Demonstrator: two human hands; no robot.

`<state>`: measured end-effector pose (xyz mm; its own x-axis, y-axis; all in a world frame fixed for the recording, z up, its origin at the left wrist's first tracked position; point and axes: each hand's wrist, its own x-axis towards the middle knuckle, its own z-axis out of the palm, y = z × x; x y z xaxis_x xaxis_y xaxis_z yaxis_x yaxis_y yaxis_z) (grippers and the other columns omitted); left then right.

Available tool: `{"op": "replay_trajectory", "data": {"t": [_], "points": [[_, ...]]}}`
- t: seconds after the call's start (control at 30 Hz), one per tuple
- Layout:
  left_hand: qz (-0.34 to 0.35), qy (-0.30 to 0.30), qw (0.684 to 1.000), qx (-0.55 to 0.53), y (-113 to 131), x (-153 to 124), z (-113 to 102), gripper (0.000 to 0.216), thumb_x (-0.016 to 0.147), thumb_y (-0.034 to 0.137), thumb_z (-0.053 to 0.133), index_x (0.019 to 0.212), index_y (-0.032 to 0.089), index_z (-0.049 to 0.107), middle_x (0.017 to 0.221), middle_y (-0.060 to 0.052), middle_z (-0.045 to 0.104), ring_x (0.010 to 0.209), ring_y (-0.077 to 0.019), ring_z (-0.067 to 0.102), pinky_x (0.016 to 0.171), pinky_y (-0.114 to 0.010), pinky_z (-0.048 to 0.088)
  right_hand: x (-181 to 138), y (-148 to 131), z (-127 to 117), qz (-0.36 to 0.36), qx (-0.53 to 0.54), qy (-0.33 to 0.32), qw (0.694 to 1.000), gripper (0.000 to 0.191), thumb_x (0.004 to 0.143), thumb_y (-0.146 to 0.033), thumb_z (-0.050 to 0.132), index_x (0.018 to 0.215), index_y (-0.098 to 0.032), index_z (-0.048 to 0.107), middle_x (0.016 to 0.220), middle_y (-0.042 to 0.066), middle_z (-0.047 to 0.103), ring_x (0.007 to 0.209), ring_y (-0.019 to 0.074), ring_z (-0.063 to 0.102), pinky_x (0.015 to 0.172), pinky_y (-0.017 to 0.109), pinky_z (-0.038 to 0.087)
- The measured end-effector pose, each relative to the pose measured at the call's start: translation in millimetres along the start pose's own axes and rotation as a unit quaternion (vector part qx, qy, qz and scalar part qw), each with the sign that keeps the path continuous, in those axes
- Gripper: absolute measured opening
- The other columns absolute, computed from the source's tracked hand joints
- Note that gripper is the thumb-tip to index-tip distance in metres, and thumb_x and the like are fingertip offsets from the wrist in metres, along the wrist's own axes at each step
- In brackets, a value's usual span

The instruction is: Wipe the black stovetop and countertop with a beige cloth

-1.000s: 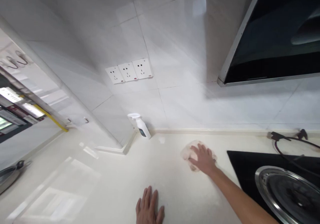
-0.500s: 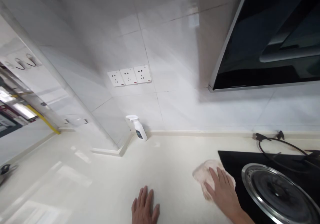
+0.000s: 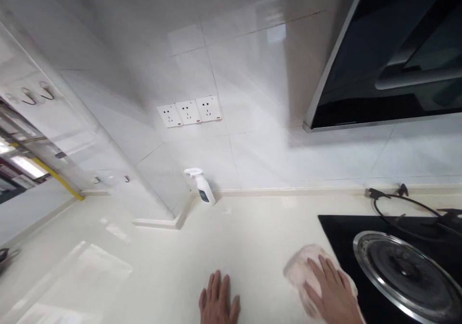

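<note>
My right hand (image 3: 334, 292) lies flat, fingers stretched out, pressing a pale pink cloth (image 3: 301, 271) onto the cream countertop (image 3: 224, 247), right beside the left edge of the black hob (image 3: 342, 237). My left hand (image 3: 218, 302) rests flat on the countertop near the bottom edge of the view, fingers together and extended, holding nothing. A white spray bottle (image 3: 202, 187) stands upright at the back where the counter meets the tiled wall.
A steel burner ring (image 3: 400, 271) sits on the hob, with a black pan support (image 3: 404, 203) behind it. A dark range hood (image 3: 393, 59) hangs at upper right. Three wall sockets (image 3: 189, 112) sit above the bottle. Hooks (image 3: 34, 95) hang at left.
My right hand slid the cloth from the middle back of the counter toward me and rightward, to the hob's edge. My left hand has stayed in place.
</note>
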<state>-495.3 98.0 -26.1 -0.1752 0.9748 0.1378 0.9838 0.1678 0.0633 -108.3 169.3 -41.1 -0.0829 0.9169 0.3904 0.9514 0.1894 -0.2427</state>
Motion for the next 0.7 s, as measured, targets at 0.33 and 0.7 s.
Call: {"op": "replay_trajectory", "data": {"t": [0.33,0.7], "points": [[0.015,0.026,0.999,-0.019,0.6,-6.6,1.7,0.051,0.099,0.037,0.046,0.149,0.029,0.056,0.165,-0.007,0.042,0.153,-0.0298,0.038,0.121,-0.056,0.034,158.2,-162.3,52.7,0.069,0.039,-0.206,0.975,0.066,0.094,-0.052,0.053,0.157,-0.035,0.044,0.170,0.014,0.030,0.154,0.0436,0.024,0.117,0.066,0.017],[0.016,0.058,0.998,-0.008,3.4,-3.4,0.3,0.044,0.099,0.028,0.044,0.136,0.027,0.068,0.159,-0.009,0.051,0.149,-0.0285,0.044,0.118,-0.051,0.035,3.3,-174.9,48.1,-0.154,0.070,-0.014,0.985,0.065,0.089,-0.044,0.065,0.152,-0.038,0.052,0.161,0.007,0.048,0.146,0.0372,0.044,0.118,0.052,0.030]]}}
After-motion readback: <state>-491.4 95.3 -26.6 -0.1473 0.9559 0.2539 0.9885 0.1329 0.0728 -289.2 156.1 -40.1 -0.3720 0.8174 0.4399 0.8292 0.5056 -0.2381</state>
